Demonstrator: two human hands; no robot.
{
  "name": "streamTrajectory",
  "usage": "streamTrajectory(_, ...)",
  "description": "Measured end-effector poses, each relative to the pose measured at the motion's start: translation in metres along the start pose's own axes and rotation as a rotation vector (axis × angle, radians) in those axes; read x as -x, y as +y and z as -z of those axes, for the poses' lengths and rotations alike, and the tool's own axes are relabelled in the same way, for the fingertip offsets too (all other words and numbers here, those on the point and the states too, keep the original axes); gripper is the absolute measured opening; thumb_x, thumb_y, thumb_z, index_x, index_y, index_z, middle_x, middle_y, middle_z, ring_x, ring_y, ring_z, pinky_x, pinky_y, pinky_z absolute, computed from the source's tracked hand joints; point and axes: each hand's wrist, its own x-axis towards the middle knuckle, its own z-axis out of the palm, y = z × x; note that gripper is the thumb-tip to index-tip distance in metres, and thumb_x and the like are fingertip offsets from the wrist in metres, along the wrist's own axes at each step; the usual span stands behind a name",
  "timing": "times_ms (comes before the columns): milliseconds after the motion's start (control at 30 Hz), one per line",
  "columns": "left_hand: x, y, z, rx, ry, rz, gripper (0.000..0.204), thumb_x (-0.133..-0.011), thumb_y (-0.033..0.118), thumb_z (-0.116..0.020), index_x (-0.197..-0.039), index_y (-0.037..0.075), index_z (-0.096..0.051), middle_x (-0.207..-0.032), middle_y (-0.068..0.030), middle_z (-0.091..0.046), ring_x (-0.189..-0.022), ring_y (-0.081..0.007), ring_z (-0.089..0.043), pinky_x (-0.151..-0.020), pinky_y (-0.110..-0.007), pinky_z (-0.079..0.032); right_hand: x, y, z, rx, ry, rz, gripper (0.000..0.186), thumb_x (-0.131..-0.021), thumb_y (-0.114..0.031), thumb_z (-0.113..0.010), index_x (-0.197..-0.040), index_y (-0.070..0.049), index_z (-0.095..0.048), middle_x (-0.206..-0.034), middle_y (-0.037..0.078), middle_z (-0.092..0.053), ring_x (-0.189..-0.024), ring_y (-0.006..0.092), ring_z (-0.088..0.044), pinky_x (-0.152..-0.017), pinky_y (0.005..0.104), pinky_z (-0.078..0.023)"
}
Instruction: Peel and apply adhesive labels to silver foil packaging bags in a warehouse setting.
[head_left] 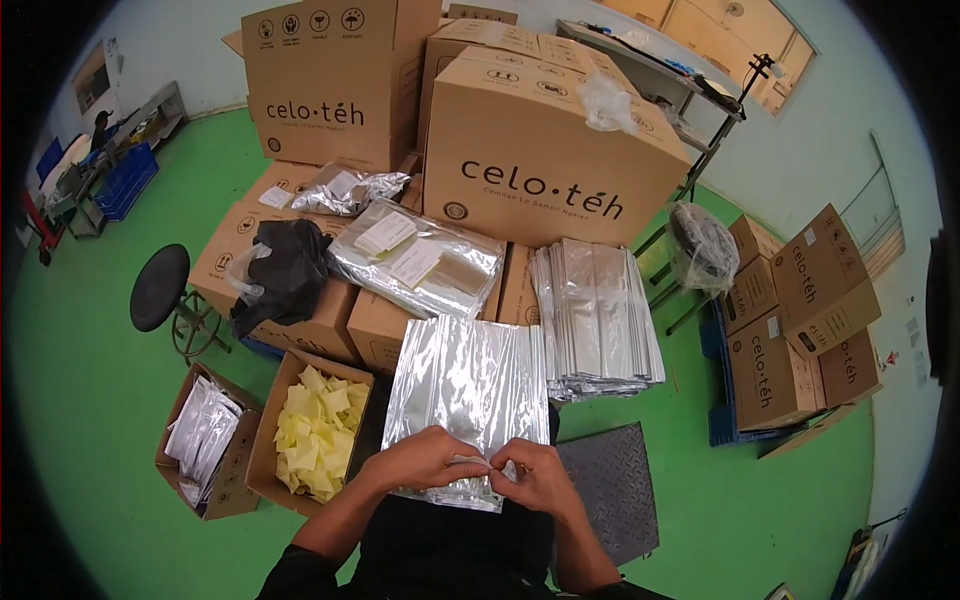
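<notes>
A stack of flat silver foil bags [462,375] lies in front of me, reaching over my lap. My left hand [430,460] and my right hand [537,476] meet above its near end. Thumbs and fingertips are pinched together there, with the two hands almost touching. A small pale edge shows between the fingers; whether it is a bag's edge or a separate slip, I cannot tell. Just to the right, a thicker pile of foil bags [598,315] rests against the cartons.
Left of my lap stand a carton of crumpled yellow paper [318,432] and a carton of silver packets [203,430]. Large cartons [545,150] rise ahead, with a foil package [420,258] and black plastic bag [285,270] before them. A stool [160,287], metal plate [612,490] and wrapped stool [700,245] stand around.
</notes>
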Motion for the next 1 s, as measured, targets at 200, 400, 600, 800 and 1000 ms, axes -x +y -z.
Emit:
streamTrajectory(200,-0.005,0.005,0.004,-0.076,-0.014,-0.018,0.029,-0.096,0.033,-0.06,-0.106,0.009,-0.073,-0.079,-0.0226,-0.067,-0.078,-0.0431,-0.064,-0.072,-0.048,-0.051,-0.008,0.012,-0.015,0.071,0.165,0.166,0.014,-0.07,-0.004,-0.072,-0.078,0.001,-0.063,-0.072,0.011,-0.06,-0.06,0.0239,-0.061,-0.055,0.0325,-0.047)
streamTrajectory(400,-0.004,-0.004,-0.002,-0.132,0.071,-0.066,0.028,-0.096,0.031,-0.059,-0.097,0.006,-0.072,-0.076,-0.0211,-0.066,-0.076,-0.0418,-0.064,-0.068,-0.048,-0.051,-0.011,0.015,-0.027,0.121,0.272,0.182,0.013,-0.07,-0.005,-0.071,-0.078,0.001,-0.062,-0.072,0.012,-0.059,-0.06,0.0247,-0.061,-0.055,0.0338,-0.048)
streamTrajectory(600,-0.007,-0.003,-0.008,-0.228,0.141,-0.072,0.023,-0.094,0.027,-0.062,-0.094,0.005,-0.07,-0.079,-0.0194,-0.067,-0.073,-0.0391,-0.065,-0.064,-0.044,-0.05,-0.015,0.021,-0.033,0.154,0.375,0.186,0.014,-0.071,-0.006,-0.072,-0.079,0.0,-0.062,-0.074,0.014,-0.06,-0.061,0.0272,-0.062,-0.056,0.0356,-0.049)
streamTrajectory(800,-0.005,0.018,-0.025,-0.373,0.707,-0.162,0.022,-0.076,0.011,-0.08,-0.093,0.003,-0.067,-0.085,-0.0129,-0.068,-0.079,-0.0324,-0.066,-0.072,-0.041,-0.053,-0.021,0.04,-0.021,0.056,0.49,-0.112,0.017,-0.075,-0.01,-0.071,-0.086,0.001,-0.065,-0.07,0.01,-0.064,-0.055,0.0165,-0.057,-0.053,0.0321,-0.046)
streamTrajectory(1000,-0.013,0.009,-0.034,0.076,0.665,-0.069,0.019,-0.084,0.01,-0.075,-0.1,-0.001,-0.07,-0.095,-0.0152,-0.07,-0.085,-0.0265,-0.07,-0.077,-0.034,-0.055,-0.015,0.021,-0.012,-0.313,0.297,-0.17,0.009,-0.085,-0.009,-0.072,-0.089,-0.001,-0.068,-0.067,-0.006,-0.057,-0.055,0.0001,-0.038,-0.048,0.0215,-0.031)
